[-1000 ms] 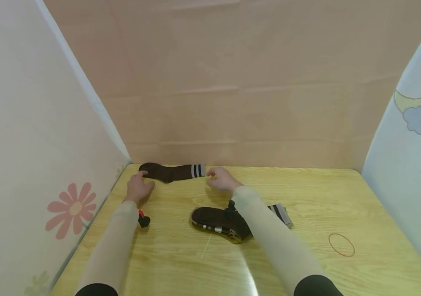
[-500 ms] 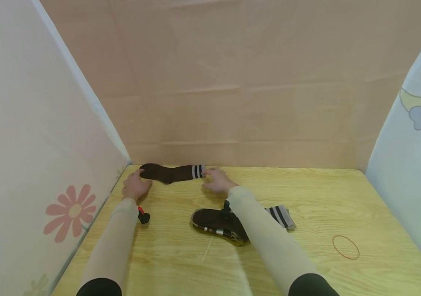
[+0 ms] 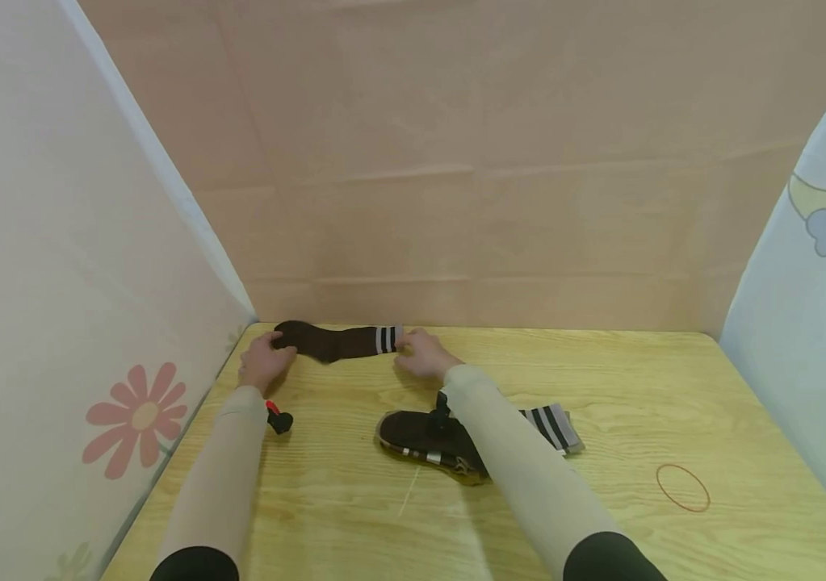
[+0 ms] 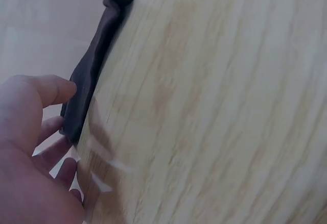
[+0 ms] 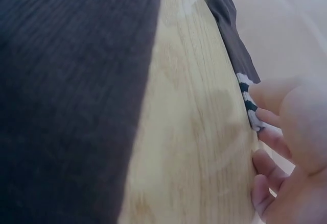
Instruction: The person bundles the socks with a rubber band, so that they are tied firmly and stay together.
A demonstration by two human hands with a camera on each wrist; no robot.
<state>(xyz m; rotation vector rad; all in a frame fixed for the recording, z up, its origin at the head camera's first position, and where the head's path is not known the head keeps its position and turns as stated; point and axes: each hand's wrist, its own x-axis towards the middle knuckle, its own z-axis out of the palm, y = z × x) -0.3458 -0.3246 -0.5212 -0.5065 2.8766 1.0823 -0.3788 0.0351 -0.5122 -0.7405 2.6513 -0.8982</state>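
Note:
A dark brown sock (image 3: 354,343) with a grey-and-black striped cuff lies stretched out sideways along the table's far edge. My left hand (image 3: 264,361) pinches its toe end; in the left wrist view the thumb is on one side of the dark fabric (image 4: 84,89) and fingers on the other. At the striped cuff (image 5: 249,104), my right hand (image 3: 423,353) pinches the opening between thumb and fingers. Nearer to me is a stack of similar socks (image 3: 413,432), laid flat with the striped cuffs to the right. My right forearm hides the middle of that stack.
The wooden table (image 3: 601,387) meets a beige back wall (image 3: 413,242). A white panel with a red flower (image 3: 144,415) stands on the left, another panel (image 3: 819,323) on the right. A thin red ring (image 3: 683,488) shows on the tabletop at right.
My right hand has moved a little left onto the cuff and now pinches it. The left hand has shifted slightly left and taken hold of the toe. The sock has barely shifted.

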